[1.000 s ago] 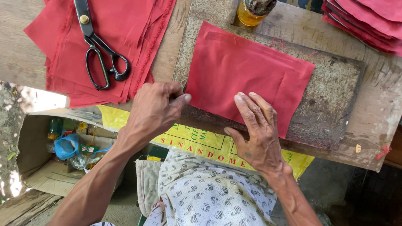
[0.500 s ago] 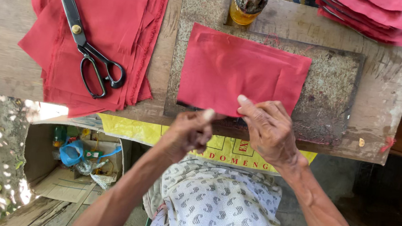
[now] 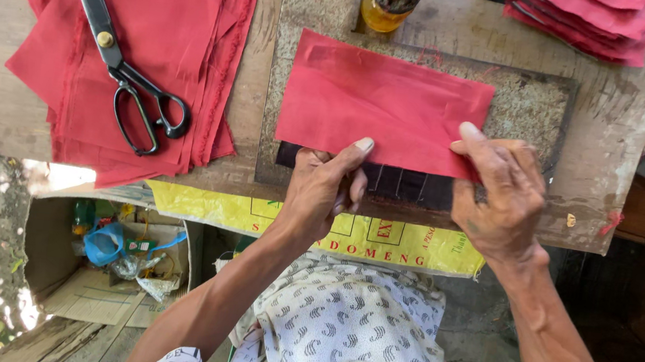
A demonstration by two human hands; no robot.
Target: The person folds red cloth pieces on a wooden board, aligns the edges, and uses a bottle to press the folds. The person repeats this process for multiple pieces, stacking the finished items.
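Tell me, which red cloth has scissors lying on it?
The pile of red cloth at the left. Black scissors lie across it; the single middle cloth and the far-right stack have none.

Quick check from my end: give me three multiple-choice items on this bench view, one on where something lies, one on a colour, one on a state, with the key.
1. Where do the scissors lie?
A. On the left pile of red cloth
B. In the cardboard box
C. Under the right hand

2. What colour is the strip showing below the red cloth piece?
A. White
B. Dark, nearly black
C. Green

3. What is the right hand doing?
A. Hanging clear of the bench
B. Gripping the jar
C. Pinching the cloth piece's near right corner

Key: 1 A, the blades cross that pile; 2 B, a dark band shows along the near edge; 3 C, thumb lies on the corner, while the left hand touches the near edge.
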